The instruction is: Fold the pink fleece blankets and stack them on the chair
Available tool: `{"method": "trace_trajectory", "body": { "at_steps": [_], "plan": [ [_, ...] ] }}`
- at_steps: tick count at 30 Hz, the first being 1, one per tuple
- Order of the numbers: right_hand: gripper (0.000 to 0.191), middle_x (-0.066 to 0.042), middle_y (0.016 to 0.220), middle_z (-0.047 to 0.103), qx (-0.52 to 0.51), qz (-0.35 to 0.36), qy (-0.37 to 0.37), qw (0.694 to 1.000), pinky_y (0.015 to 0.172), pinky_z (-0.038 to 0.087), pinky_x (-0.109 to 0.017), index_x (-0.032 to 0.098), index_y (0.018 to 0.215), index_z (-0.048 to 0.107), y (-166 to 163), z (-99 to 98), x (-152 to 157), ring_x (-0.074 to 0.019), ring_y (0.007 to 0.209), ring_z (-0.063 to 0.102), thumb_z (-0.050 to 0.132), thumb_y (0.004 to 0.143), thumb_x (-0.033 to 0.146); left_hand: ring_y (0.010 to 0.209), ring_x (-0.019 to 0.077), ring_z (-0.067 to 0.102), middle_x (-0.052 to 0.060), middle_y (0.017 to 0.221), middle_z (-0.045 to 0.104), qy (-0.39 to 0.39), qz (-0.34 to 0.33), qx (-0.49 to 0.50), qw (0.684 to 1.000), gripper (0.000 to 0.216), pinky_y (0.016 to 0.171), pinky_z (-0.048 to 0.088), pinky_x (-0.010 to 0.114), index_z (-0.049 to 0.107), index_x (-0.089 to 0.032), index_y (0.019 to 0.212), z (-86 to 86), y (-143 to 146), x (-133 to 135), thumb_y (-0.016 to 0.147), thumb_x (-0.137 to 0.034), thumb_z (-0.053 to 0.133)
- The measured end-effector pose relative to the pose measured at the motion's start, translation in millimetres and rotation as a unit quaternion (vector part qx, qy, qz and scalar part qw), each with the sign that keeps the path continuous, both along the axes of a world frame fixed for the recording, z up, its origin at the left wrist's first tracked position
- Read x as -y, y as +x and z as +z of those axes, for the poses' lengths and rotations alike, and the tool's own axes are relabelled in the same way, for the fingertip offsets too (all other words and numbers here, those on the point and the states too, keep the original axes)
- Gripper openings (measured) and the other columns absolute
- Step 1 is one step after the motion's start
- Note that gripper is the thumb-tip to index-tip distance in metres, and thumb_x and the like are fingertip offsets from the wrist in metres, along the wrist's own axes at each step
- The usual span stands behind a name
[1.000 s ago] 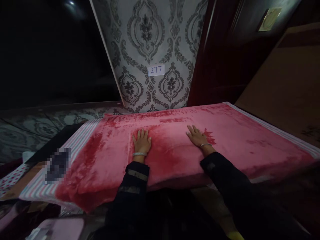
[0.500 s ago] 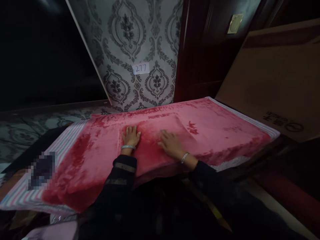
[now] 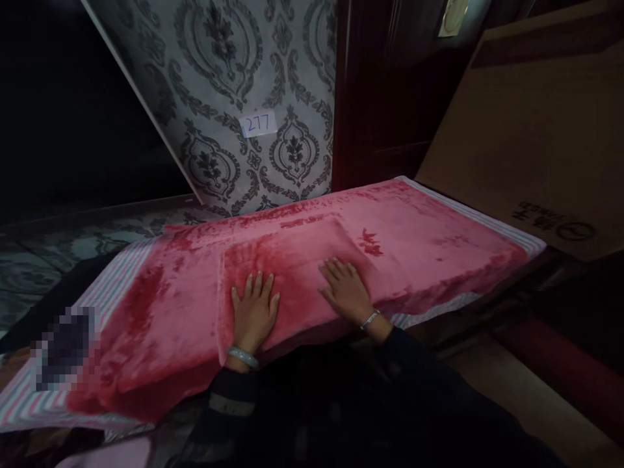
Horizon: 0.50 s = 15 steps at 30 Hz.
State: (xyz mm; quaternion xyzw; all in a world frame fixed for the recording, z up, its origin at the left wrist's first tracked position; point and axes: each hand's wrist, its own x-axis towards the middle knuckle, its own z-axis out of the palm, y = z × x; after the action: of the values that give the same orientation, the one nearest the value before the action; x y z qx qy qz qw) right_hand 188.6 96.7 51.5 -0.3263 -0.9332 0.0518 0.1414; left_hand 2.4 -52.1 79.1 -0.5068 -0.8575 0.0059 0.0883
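A pink plush cloth (image 3: 439, 227) is spread over a low table. On its middle lies a flat rectangular layer of the same pink plush (image 3: 297, 292), with darker brushed marks in its pile. My left hand (image 3: 254, 312) rests palm down near the left side of this layer, fingers spread. Toward its right side, my right hand (image 3: 347, 289) lies flat too, fingers stretched out. Neither hand grips anything. From under the pink cloth, a striped cloth (image 3: 117, 276) shows at both ends.
A large cardboard box (image 3: 526, 130) leans at the right behind the table. A black screen (image 3: 73, 117) stands at the left. On the patterned wall is a paper label (image 3: 258, 123) reading 277. A pixelated dark patch (image 3: 68, 351) covers something on the left end.
My left hand has slid toward me over the plush layer. My right hand, blurred before, now shows sharply and sits slightly farther right. The view has shifted a little.
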Motion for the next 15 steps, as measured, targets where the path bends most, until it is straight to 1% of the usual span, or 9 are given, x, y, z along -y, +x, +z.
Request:
{"method": "trace_trajectory", "body": {
  "at_steps": [3, 6, 8, 10, 12, 13, 15],
  "plan": [
    [0.057, -0.009, 0.165, 0.037, -0.007, -0.054, 0.023, 0.998, 0.123, 0.023, -0.057, 0.019, 0.156, 0.046, 30, -10.1, -19, -0.0313, 0.154, 0.028, 0.036, 0.106, 0.043, 0.156, 0.0313, 0.027, 0.007, 0.169, 0.029, 0.012, 0.002, -0.002, 1.000, 0.057, 0.123, 0.021, 0.068, 0.040, -0.023, 0.159, -0.6, -1, 0, 0.105, -0.039, 0.030],
    [0.056, -0.008, 0.166, 0.036, -0.024, -0.102, 0.037, 0.994, 0.119, 0.028, -0.061, 0.023, 0.157, 0.046, 52, -25.0, -29, -0.0321, 0.154, 0.027, 0.031, 0.106, 0.041, 0.156, 0.0311, 0.027, 0.008, 0.168, 0.031, 0.028, -0.001, 0.000, 1.000, 0.057, 0.124, 0.020, 0.067, 0.041, -0.024, 0.159, -2.4, 0, 1, 0.104, -0.038, 0.031],
    [0.056, -0.007, 0.166, 0.037, -0.031, -0.129, 0.028, 0.991, 0.118, 0.032, -0.060, 0.025, 0.158, 0.043, 64, -34.3, -35, -0.0308, 0.153, 0.030, 0.028, 0.106, 0.040, 0.156, 0.0312, 0.028, 0.008, 0.168, 0.032, 0.033, -0.004, 0.006, 0.999, 0.057, 0.124, 0.019, 0.067, 0.042, -0.024, 0.158, -2.3, 1, 2, 0.104, -0.038, 0.032],
    [0.057, -0.008, 0.165, 0.039, -0.023, -0.138, 0.004, 0.990, 0.117, 0.034, -0.057, 0.025, 0.159, 0.040, 76, -38.7, -44, -0.0290, 0.152, 0.034, 0.026, 0.106, 0.038, 0.156, 0.0315, 0.029, 0.009, 0.168, 0.032, 0.034, -0.003, 0.011, 0.999, 0.057, 0.124, 0.019, 0.067, 0.042, -0.024, 0.158, -1.2, 1, 2, 0.104, -0.038, 0.032],
    [0.056, -0.008, 0.163, 0.042, -0.004, -0.143, -0.022, 0.989, 0.116, 0.037, -0.058, 0.026, 0.158, 0.042, 88, -35.1, -55, -0.0299, 0.150, 0.037, 0.026, 0.106, 0.038, 0.156, 0.0317, 0.029, 0.009, 0.168, 0.032, 0.032, -0.002, 0.014, 0.999, 0.057, 0.124, 0.019, 0.067, 0.042, -0.024, 0.158, 0.1, 1, 2, 0.104, -0.038, 0.032],
    [0.056, -0.009, 0.163, 0.042, 0.001, -0.150, -0.028, 0.988, 0.114, 0.039, -0.059, 0.026, 0.157, 0.045, 93, -29.9, -62, -0.0314, 0.149, 0.038, 0.027, 0.105, 0.038, 0.156, 0.0317, 0.028, 0.009, 0.168, 0.032, 0.032, -0.002, 0.014, 0.999, 0.056, 0.124, 0.019, 0.067, 0.042, -0.024, 0.158, 0.5, 1, 2, 0.104, -0.038, 0.032],
    [0.055, -0.011, 0.163, 0.041, -0.008, -0.159, -0.013, 0.987, 0.112, 0.040, -0.061, 0.025, 0.155, 0.048, 97, -13.8, -72, -0.0341, 0.149, 0.038, 0.029, 0.105, 0.038, 0.156, 0.0320, 0.028, 0.009, 0.168, 0.032, 0.035, -0.004, 0.015, 0.999, 0.056, 0.123, 0.019, 0.067, 0.043, -0.024, 0.158, 0.2, 2, 3, 0.104, -0.037, 0.032]
  ]
}}
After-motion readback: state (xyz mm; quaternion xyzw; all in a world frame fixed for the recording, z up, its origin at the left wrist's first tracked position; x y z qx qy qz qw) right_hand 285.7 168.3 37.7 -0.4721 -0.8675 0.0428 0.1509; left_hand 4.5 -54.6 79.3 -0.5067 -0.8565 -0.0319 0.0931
